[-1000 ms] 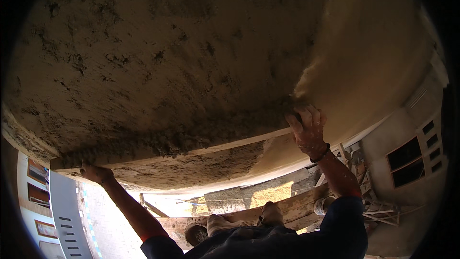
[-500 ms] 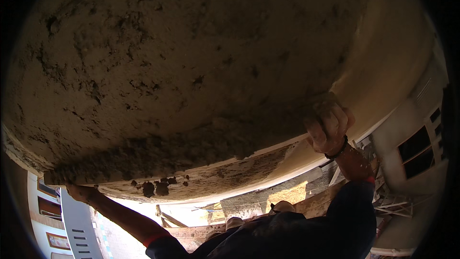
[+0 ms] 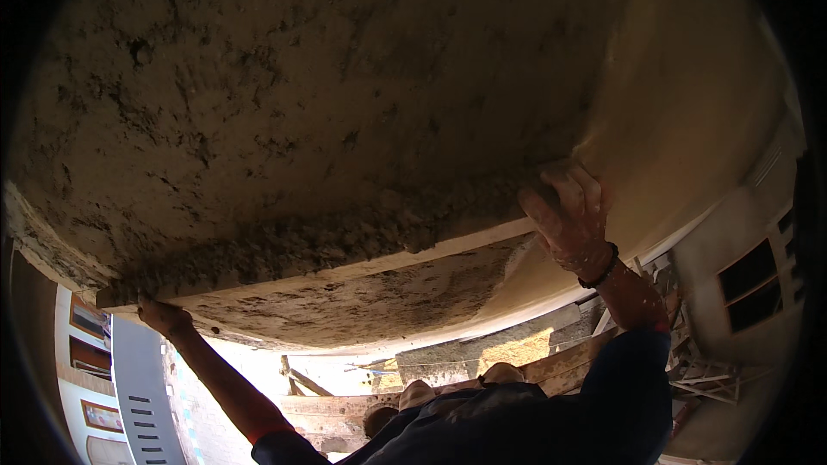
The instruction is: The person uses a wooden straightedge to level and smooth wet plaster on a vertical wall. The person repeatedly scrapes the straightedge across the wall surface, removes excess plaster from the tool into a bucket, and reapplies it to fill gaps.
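A long straight board (image 3: 345, 271) lies flat against the plastered ceiling (image 3: 345, 77), running from low left up to the right across the middle of the view. Along its upper edge sits a thick ridge of wet mortar (image 3: 301, 245), rough and lumpy, which the board seems to push before it. The board is held at both ends, I think because a long edge pressed evenly on the surface needs a hand on each end to keep it level.

The left hand (image 3: 162, 317) is at the far left end of the board; its fingers are curled around that end and grasp it, and the bare forearm rises to it from the lower edge. The right hand (image 3: 570, 220) is at the right end, palm against the board and fingers spread upward onto the mortar; it presses and holds the board, but the thumb side is hidden, so how far it wraps around I cannot tell. On this wrist is a dark band (image 3: 600, 271), and below it a dark blue sleeve (image 3: 629, 379).

The ceiling above the board is grey-brown, with dark pits and scratches; to the right is a smoother, paler strip (image 3: 689, 103).

No package or label is visible. At the lower left stands a white wall (image 3: 138, 396) with reddish framed panels (image 3: 90, 319). At the right is a pale building with dark window openings (image 3: 745, 280), and in front of it stacked wooden planks (image 3: 551, 362) and scaffold pieces (image 3: 706, 379).
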Action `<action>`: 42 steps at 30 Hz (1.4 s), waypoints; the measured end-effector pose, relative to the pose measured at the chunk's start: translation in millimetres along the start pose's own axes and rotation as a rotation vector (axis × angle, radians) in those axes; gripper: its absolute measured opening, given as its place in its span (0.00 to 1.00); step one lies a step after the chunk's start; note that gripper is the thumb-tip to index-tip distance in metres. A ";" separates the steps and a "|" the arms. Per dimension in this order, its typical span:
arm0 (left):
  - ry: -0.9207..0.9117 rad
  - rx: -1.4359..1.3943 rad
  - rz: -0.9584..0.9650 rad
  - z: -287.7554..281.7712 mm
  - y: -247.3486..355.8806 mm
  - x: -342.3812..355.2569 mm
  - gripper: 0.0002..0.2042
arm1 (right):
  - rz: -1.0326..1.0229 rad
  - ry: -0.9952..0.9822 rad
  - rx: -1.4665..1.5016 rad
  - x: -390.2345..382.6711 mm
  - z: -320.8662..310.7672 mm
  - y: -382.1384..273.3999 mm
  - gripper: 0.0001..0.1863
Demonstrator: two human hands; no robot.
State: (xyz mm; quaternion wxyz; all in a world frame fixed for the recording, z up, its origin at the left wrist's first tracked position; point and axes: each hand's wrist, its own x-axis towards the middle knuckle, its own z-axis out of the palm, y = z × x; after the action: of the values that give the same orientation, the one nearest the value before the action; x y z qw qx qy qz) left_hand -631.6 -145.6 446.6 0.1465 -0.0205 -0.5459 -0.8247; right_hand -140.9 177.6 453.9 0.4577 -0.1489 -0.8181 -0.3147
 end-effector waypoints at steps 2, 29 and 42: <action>0.122 0.098 -0.040 29.3 -18.0 -75.8 0.28 | 0.067 -0.148 -0.065 -46.5 -7.1 14.4 0.20; 0.016 0.042 0.047 24.6 -39.9 -75.7 0.29 | 0.094 -0.140 -0.101 -76.3 7.6 24.6 0.19; -0.016 0.473 0.553 -19.7 -8.4 31.2 0.22 | -0.040 0.189 -0.202 -1.9 5.9 10.6 0.12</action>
State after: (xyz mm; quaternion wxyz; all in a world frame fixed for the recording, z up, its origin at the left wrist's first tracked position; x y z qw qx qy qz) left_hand -661.2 -167.3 437.1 0.3603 -0.1395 -0.6967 -0.6044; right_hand -138.1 189.5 454.1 0.5088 -0.1477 -0.7384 -0.4172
